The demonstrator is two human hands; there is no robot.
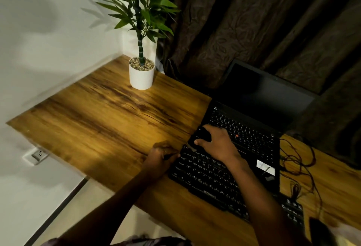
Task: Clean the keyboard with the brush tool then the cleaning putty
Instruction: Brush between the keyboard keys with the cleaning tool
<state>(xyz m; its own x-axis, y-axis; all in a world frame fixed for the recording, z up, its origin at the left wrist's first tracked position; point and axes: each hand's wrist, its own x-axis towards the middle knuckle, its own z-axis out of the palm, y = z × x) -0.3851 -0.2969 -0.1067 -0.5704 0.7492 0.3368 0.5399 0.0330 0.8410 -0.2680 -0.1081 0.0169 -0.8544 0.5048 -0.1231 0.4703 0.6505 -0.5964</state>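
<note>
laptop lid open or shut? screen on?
Open: the laptop lid stands raised behind its keys. The screen shows only black, so it is apparently off or asleep.

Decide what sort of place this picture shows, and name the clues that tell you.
Probably a home study corner: a wooden desk with an open laptop and keyboard, a potted plant, and a dark curtain behind.

- A keyboard (211, 177) is laid on the table (97, 119), with a laptop (252, 128) just behind it at 1 o'clock.
- A potted plant (141, 78) is stood at the keyboard's 11 o'clock.
- A thin tool (171, 156) is pinched in the left hand (159, 158) at the keyboard's 10 o'clock corner.
- An object (204, 135) is gripped in the right hand (216, 144) over the laptop's 8 o'clock corner.
</note>
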